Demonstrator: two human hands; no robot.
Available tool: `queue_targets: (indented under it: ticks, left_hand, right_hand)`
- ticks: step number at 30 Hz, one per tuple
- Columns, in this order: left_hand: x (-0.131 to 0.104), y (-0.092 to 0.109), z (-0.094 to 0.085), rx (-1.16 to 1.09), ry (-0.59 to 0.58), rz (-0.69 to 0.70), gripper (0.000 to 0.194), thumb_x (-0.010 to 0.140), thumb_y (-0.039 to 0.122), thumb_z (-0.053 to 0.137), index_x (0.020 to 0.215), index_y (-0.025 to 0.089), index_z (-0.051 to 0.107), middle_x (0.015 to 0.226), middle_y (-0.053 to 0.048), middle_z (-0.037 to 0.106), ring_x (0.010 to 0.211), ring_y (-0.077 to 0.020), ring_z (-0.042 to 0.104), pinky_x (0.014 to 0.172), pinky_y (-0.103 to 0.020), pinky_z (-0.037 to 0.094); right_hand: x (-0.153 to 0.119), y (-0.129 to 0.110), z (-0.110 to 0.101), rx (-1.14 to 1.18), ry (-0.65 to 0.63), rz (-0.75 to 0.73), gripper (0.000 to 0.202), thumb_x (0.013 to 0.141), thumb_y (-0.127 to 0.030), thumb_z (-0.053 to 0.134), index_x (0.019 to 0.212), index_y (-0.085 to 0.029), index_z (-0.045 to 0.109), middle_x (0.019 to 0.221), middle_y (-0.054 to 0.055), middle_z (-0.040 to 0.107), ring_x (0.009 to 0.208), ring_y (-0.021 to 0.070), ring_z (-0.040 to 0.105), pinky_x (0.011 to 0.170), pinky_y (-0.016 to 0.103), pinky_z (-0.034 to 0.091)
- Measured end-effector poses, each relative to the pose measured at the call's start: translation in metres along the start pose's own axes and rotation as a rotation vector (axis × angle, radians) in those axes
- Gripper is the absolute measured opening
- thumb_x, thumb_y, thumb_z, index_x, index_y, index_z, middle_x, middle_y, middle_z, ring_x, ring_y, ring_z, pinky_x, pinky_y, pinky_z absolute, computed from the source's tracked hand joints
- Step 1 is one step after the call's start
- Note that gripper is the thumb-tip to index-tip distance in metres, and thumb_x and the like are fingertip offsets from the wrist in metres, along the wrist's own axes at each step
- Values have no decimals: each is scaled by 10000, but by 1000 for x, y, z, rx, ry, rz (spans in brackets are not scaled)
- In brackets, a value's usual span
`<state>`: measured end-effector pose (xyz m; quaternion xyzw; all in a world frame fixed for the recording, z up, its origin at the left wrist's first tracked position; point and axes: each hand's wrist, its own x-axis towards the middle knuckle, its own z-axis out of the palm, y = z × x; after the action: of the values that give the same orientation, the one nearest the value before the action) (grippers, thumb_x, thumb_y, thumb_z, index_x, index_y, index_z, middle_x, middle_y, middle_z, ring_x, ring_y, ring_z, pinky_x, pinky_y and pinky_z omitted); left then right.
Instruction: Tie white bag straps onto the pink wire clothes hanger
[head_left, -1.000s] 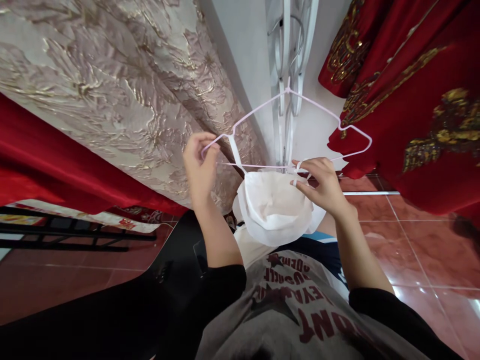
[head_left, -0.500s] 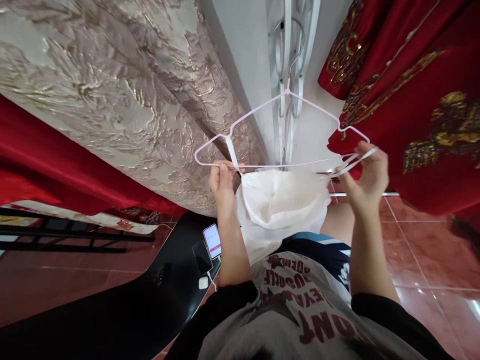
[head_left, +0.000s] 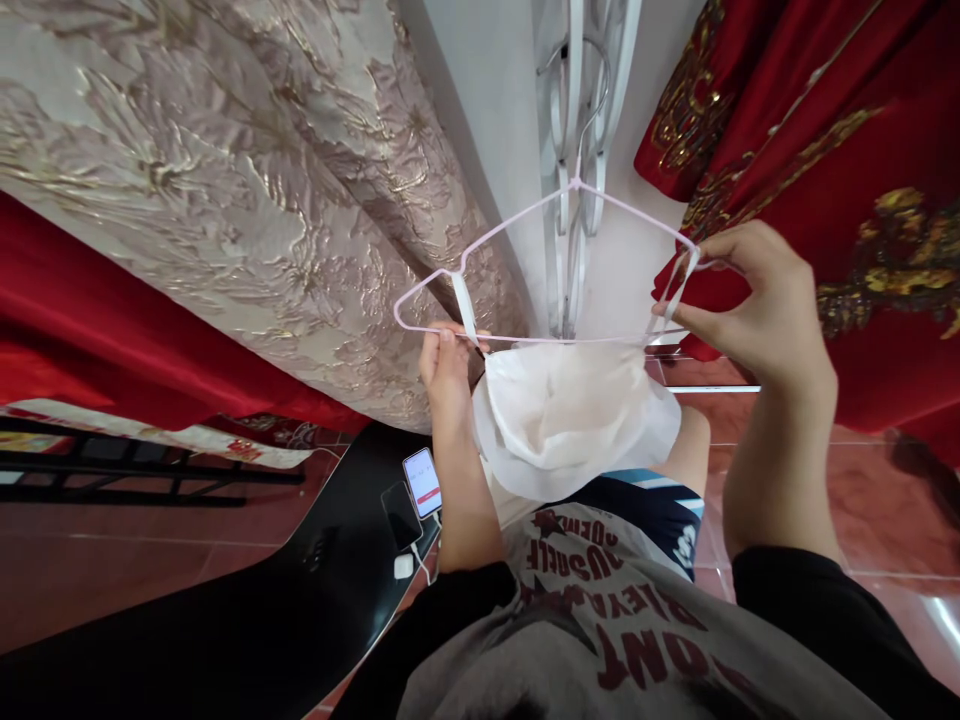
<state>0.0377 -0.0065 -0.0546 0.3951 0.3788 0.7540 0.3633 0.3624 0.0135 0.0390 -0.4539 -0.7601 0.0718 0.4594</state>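
Observation:
A pale pink clothes hanger hangs by its metal hook in front of me. From it hangs a thin white camisole with narrow straps. Its left strap sits in the hanger's left notch. My left hand is closed around the hanger's lower bar near that strap. At the hanger's right end, my right hand pinches the right strap between thumb and fingers, close to the right notch. Fingers of my right hand partly cover the hanger's right tip.
A white metal rack carries the hook. Beaded red garments hang on the right, an embossed pinkish-gold cloth on the left. Two phones and a small white case lie on a black surface.
My right hand has brought the right strap over the hanger's right end, up and inward to the notch. The camisole now hangs more evenly. My left hand keeps nearly the same place.

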Motion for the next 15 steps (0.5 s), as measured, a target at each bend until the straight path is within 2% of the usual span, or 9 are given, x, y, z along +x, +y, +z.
queue_targets:
  ticks: [3, 5, 6, 7, 8, 11, 12, 13, 15]
  left_hand:
    - [-1, 0, 0, -13, -12, -22, 452, 874, 649, 817, 844, 238, 633, 764, -15, 715, 653, -143, 659, 755, -292, 572]
    - [-2, -1, 0, -11, -14, -15, 437, 889, 641, 810, 848, 241, 639, 782, -19, 732, 663, -145, 668, 760, -295, 576]
    - [-2, -2, 1, -9, -12, -8, 440, 890, 646, 808, 846, 241, 640, 786, -20, 740, 659, -145, 668, 762, -298, 578]
    - [-3, -3, 2, -8, -11, -3, 445, 888, 651, 809, 845, 242, 641, 786, -18, 748, 654, -144, 668, 762, -298, 580]
    - [-3, -4, 3, -12, -11, 0, 446, 886, 653, 811, 848, 241, 644, 788, -16, 756, 650, -142, 670, 756, -296, 580]
    - [-7, -10, 4, -17, -7, 4, 412, 918, 633, 791, 893, 238, 677, 832, -19, 793, 677, -144, 704, 759, -288, 585]
    - [-9, -12, 4, 2, -6, 4, 393, 937, 620, 777, 921, 236, 695, 865, -27, 808, 724, -152, 732, 797, -296, 594]
    - [-12, -13, 2, 38, -10, 7, 378, 953, 607, 764, 953, 233, 717, 909, -38, 822, 796, -165, 762, 858, -311, 601]
    - [-18, -14, -2, 142, -37, 7, 359, 976, 583, 748, 1034, 228, 761, 1015, -64, 840, 980, -199, 792, 995, -355, 587]
  right_hand:
    - [-5, -8, 6, -33, 189, -75, 229, 883, -399, 812, 1063, -338, 686, 1124, 143, 665, 1149, 379, 625, 932, 607, 549]
    - [-11, -13, 14, 16, 339, -143, 165, 930, -388, 732, 1068, -315, 679, 1093, 137, 665, 1134, 360, 639, 938, 592, 550]
    - [-13, -15, 20, 50, 365, -168, 123, 949, -378, 700, 1050, -310, 680, 1057, 120, 680, 1098, 338, 656, 951, 579, 549]
    - [-16, -17, 27, 81, 338, -183, 95, 962, -368, 675, 1035, -307, 683, 1034, 101, 702, 1066, 315, 673, 966, 562, 548]
    - [-19, -18, 35, 106, 254, -184, 94, 973, -358, 657, 1041, -302, 690, 1042, 85, 727, 1056, 296, 688, 977, 540, 549]
    - [-27, -17, 64, 106, -151, -168, 221, 981, -346, 645, 1176, -274, 721, 1142, 70, 781, 1068, 276, 714, 980, 493, 538]
    - [-31, -14, 74, 75, -236, -160, 264, 980, -335, 647, 1222, -265, 727, 1148, 70, 790, 1054, 276, 715, 979, 487, 525]
    - [-35, -12, 83, 37, -270, -147, 292, 985, -319, 643, 1256, -257, 733, 1133, 69, 799, 1029, 274, 713, 979, 482, 508]
    - [-42, -8, 97, -32, -226, -128, 318, 1002, -297, 633, 1297, -253, 744, 1109, 65, 809, 996, 266, 704, 978, 469, 470]
